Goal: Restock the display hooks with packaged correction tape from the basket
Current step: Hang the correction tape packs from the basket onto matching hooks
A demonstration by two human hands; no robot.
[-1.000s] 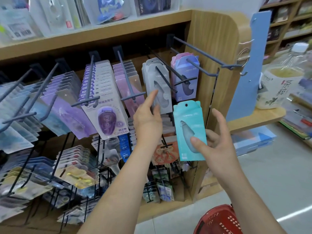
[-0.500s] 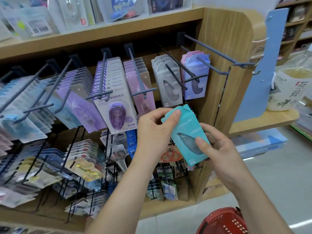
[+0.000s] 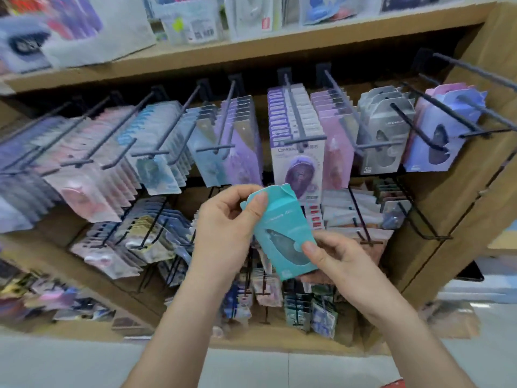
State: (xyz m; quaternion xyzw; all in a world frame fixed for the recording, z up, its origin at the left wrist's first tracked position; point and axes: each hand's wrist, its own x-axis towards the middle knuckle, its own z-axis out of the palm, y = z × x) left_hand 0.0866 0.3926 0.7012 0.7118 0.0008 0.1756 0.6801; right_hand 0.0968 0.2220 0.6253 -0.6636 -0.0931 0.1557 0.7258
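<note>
Teal correction tape pack (image 3: pixel 282 233) is being held in mid-air in front of the display, tilted with its top leaning left, level with the gap between the upper and lower hook rows. Left hand (image 3: pixel 223 228) is pinching the top flap, thumb on the front and fingers curled behind. Right hand (image 3: pixel 338 264) is gripping the lower right corner, its thumb (image 3: pixel 310 249) pressing the front face and fingers wrapping behind.

Edges: the top flap is overlapping, in view, the bottom of a white-and-purple pack (image 3: pixel 299 163); cannot tell whether they are touching. Upper hooks (image 3: pixel 305 141) are projecting toward the camera just above the hands, cross-bar tips facing out. Wooden side panel (image 3: pixel 447 219) is closing the display on the right, and a wooden shelf (image 3: pixel 251 49) is capping it above. Open room is lying on the near side of the hook tips, around both forearms and down toward the pale floor (image 3: pixel 84 365).

Surroundings: grey packs (image 3: pixel 383 141) and purple-blue packs (image 3: pixel 436 144) are hanging up and to the right, with a long hook rod (image 3: pixel 472 70) running out above them. Lower hooks (image 3: pixel 361 219), loaded with packs, are sitting directly behind the hands. Racks further left are blurring out. A sliver of red basket (image 3: pixel 396 384) is showing at the bottom edge.
</note>
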